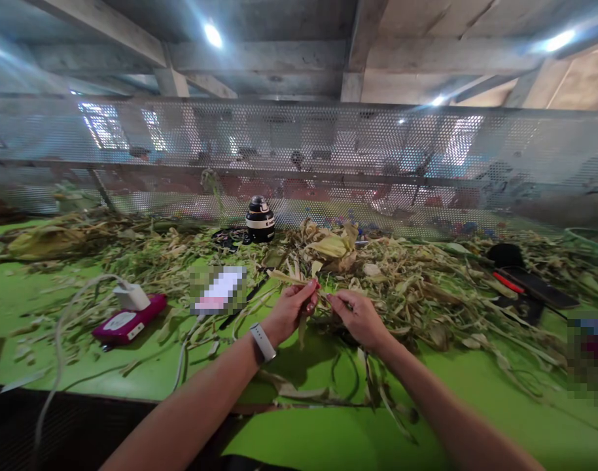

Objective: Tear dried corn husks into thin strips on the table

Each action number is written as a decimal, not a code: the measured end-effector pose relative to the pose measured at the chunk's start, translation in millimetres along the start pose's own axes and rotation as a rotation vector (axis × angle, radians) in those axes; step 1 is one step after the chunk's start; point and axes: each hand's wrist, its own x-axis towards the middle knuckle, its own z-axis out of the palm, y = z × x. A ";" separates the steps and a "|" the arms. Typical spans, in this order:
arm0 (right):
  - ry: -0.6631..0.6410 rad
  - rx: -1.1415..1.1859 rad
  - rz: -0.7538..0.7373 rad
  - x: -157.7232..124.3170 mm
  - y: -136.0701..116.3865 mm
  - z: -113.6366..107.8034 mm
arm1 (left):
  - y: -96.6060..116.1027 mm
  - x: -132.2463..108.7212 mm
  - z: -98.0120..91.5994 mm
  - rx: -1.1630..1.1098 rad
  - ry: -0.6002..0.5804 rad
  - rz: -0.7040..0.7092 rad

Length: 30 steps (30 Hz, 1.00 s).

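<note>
My left hand (293, 310), with a light band on its wrist, is closed in a pinch on a pale husk strip (316, 268) that sticks up past the fingertips. Something small and red shows at the thumb tip; whether it is part of the held piece I cannot tell. Close on its right, my right hand (358, 315) is also closed, thumb against forefinger, and whatever lies between them is too small to make out. A gap separates the two hands. Behind them spreads a heap of dry husk strips (407, 288), with a broader yellowish husk (331, 246) on top.
On the green table (279, 438) lie a magenta power strip (149, 315) with a white charger (132, 297), a blurred-out phone (223, 288) and trailing cables. A black bottle (260, 221) stands before a perforated metal screen (299, 137). Dark objects (544, 288) lie at right.
</note>
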 end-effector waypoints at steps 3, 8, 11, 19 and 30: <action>0.007 0.014 0.026 -0.8 2.5 -2.0 | 2.1 -1.5 -1.2 -0.030 -0.043 -0.035; 0.042 0.035 0.062 -0.6 6.7 -3.8 | 3.4 -2.7 -0.8 -0.051 -0.069 -0.073; 0.040 0.050 0.050 0.7 6.4 -3.1 | 2.0 -1.9 -0.1 -0.021 -0.030 -0.028; 0.147 0.147 0.121 2.5 8.2 -10.6 | 3.1 -1.2 -1.8 -0.034 0.001 -0.027; 0.646 0.125 0.058 3.1 12.2 -15.9 | -3.4 3.0 -3.3 -0.151 -0.017 0.024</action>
